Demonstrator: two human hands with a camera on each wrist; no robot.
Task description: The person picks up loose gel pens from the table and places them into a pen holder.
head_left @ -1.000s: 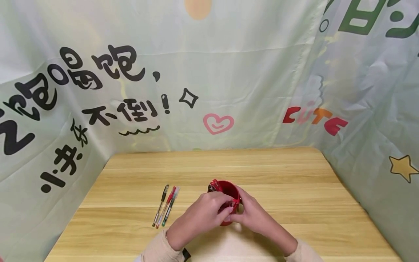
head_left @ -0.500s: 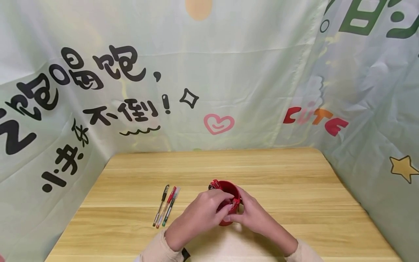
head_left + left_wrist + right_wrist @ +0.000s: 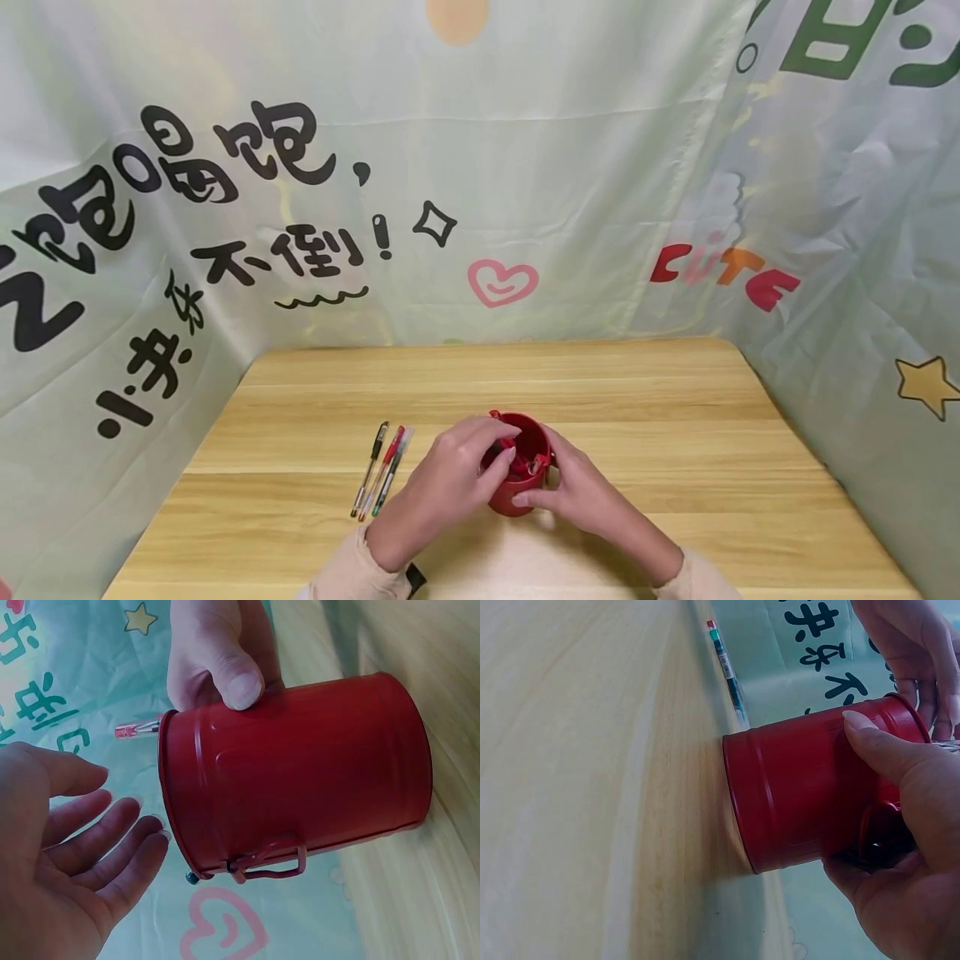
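A small red metal bucket (image 3: 510, 500) with side handles stands on the table, in front of the person. My right hand (image 3: 573, 479) grips it from the right; in the right wrist view the thumb (image 3: 874, 735) lies along its wall. Over the left part of the rim is my left hand (image 3: 457, 471). In the left wrist view its fingers (image 3: 112, 832) are loosely bent and apart, with nothing between them. A pen's clear and red end (image 3: 137, 730) sticks out past the rim. More red pen parts (image 3: 536, 463) show at the rim in the head view.
Left of the bucket, several pens lie side by side on the wooden table (image 3: 637, 392): a black one (image 3: 375, 446), a red one (image 3: 392, 448) and a green one (image 3: 386, 483). Printed cloth (image 3: 585, 192) hangs around the table's back and sides.
My left hand has let go of the pen at the rim's near right side and moved left, its fingers parting. My right hand has stayed on the bucket.
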